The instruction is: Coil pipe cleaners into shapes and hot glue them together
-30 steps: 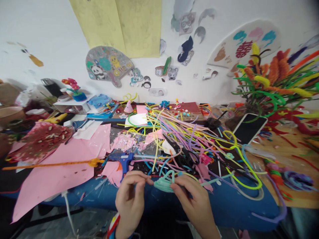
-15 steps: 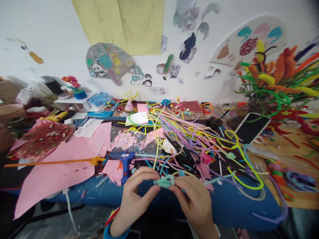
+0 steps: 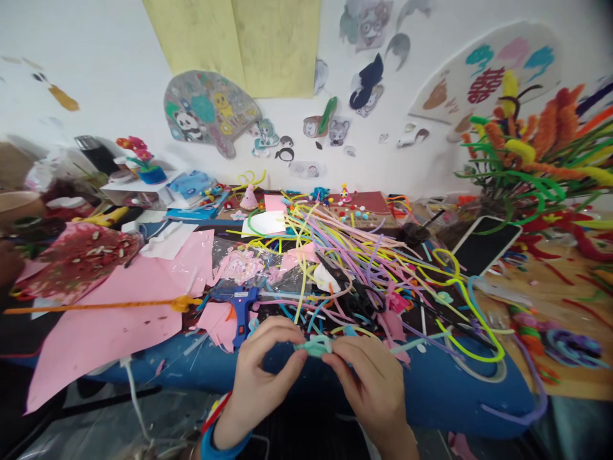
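Observation:
My left hand [image 3: 261,374] and my right hand [image 3: 371,380] meet at the near edge of the table and pinch a small bundle of mint-green pipe cleaner [image 3: 316,345] between their fingertips. Both hands are closed on it, left from the left side, right from the right. A loose end of the same mint colour trails off to the right [image 3: 416,342]. Just beyond the hands lies a big heap of coloured pipe cleaners [image 3: 354,255]. A blue glue gun [image 3: 241,308] lies left of my left hand.
Pink paper sheets [image 3: 110,313] cover the left of the blue table [image 3: 431,390]. A phone [image 3: 483,246] lies at the right, beside a bunch of pipe-cleaner flowers [image 3: 531,153]. Black scissors [image 3: 354,294] sit in the heap. Paper cut-outs hang on the wall.
The mint bundle has been squeezed smaller and tighter between my fingertips. My left hand has turned and closed in toward the right hand; the view has shifted slightly.

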A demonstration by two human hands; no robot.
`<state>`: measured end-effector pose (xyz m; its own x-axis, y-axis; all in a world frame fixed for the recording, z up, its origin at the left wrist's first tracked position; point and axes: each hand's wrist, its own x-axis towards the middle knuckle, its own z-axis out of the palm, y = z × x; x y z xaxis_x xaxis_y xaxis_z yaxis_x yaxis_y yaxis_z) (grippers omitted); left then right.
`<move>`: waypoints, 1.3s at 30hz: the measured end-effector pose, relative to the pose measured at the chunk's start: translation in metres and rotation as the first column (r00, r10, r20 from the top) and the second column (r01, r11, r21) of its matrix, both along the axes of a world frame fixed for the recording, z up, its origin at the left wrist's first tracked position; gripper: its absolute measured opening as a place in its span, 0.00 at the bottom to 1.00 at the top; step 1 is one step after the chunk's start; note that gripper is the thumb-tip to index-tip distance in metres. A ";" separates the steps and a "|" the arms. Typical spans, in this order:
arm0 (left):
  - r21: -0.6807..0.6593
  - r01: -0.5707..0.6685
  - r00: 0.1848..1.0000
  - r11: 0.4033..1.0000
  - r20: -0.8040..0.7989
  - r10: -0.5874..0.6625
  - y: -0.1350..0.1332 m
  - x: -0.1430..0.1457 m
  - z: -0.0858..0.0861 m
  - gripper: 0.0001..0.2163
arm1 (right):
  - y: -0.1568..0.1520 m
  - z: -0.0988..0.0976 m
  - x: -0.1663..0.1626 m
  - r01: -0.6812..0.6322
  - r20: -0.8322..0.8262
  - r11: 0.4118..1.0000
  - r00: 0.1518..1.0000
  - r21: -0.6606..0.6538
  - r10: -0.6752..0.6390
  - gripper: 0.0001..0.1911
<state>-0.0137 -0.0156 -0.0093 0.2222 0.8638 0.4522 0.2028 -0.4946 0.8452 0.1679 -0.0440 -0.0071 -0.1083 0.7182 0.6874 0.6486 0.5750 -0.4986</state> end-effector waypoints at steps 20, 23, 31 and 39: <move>-0.277 0.125 0.992 0.953 0.065 -0.111 0.003 -0.007 0.007 0.02 | -0.001 0.003 0.004 -0.109 -0.160 0.964 0.984 -0.242 0.071 0.07; -0.305 0.143 0.989 0.942 0.079 -0.124 0.003 -0.006 0.008 0.02 | 0.000 0.004 0.004 -0.124 -0.189 0.959 0.979 -0.255 0.077 0.08; -0.332 0.055 0.948 0.942 0.314 0.056 0.010 -0.009 0.004 0.06 | 0.000 0.005 0.005 -0.081 -0.222 0.972 0.975 -0.219 0.031 0.08; -0.312 -0.325 0.707 0.893 0.547 0.448 0.022 -0.018 0.007 0.08 | -0.002 0.003 0.007 -0.067 -0.254 0.963 0.967 -0.263 -0.002 0.09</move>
